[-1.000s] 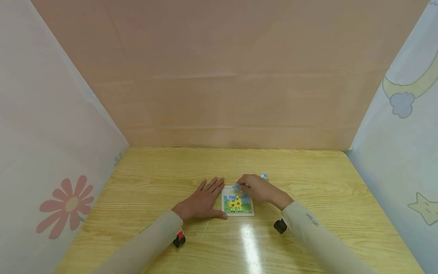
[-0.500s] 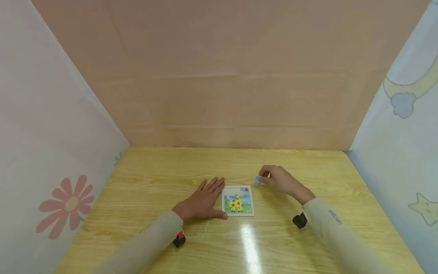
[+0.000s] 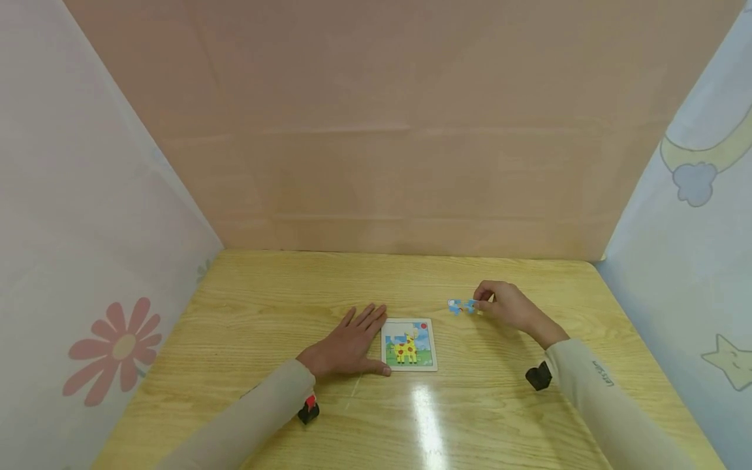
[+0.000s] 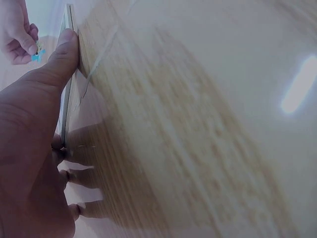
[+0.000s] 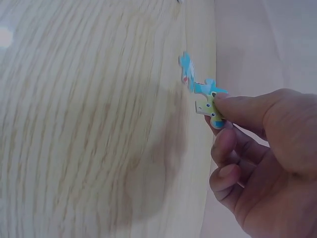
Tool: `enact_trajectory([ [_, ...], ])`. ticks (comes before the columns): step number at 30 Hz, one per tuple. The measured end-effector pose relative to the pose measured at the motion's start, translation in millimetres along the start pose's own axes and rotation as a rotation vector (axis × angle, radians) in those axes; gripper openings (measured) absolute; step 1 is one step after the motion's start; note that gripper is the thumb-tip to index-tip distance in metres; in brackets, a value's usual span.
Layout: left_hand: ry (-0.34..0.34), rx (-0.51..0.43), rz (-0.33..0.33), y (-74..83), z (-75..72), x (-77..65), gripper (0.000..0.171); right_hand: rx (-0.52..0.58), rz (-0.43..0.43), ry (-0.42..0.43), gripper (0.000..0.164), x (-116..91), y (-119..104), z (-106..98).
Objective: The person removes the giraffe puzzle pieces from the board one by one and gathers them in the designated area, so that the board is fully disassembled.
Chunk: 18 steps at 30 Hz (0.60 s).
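Note:
My left hand (image 3: 350, 344) lies flat on the table with fingers spread, thumb and fingertips touching the left side of a small giraffe jigsaw board (image 3: 435, 356). Its thumb (image 4: 64, 52) presses along the board's edge in the left wrist view. The upper left part of the picture shows pale, bare backing. To the right of the board, my right hand (image 3: 512, 307) pinches a jigsaw piece (image 5: 210, 105) between thumb and forefinger. This piece shows a yellow giraffe face on light blue. Close beside it, another blue and white piece (image 3: 455, 306) lies on the table.
The wooden table (image 3: 282, 287) runs back to a plain brown wall (image 3: 376, 163). Patterned side panels stand left and right. A black wrist camera (image 3: 538, 376) hangs under the right sleeve, and another (image 3: 308, 411) under the left.
My right hand has moved right, from over the board to beyond the loose piece, still pinching a piece. The board's upper right corner, with a red dot, is uncovered. The left hand has stayed put.

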<state>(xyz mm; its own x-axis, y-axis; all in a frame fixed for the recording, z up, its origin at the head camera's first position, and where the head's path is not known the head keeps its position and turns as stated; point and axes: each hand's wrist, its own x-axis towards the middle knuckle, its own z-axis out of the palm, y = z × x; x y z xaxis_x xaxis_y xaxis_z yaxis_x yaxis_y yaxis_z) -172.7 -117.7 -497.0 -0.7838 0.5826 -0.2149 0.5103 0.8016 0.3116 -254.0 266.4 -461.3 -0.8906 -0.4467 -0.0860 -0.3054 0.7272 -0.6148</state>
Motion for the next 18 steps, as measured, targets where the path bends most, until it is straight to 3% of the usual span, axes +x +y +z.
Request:
enact_trajectory([
  [18, -0.002, -0.016, -0.003, 1.8, -1.4, -0.1, 0.115, 0.042, 0.039, -0.023, 0.008, 7, 24, 4],
])
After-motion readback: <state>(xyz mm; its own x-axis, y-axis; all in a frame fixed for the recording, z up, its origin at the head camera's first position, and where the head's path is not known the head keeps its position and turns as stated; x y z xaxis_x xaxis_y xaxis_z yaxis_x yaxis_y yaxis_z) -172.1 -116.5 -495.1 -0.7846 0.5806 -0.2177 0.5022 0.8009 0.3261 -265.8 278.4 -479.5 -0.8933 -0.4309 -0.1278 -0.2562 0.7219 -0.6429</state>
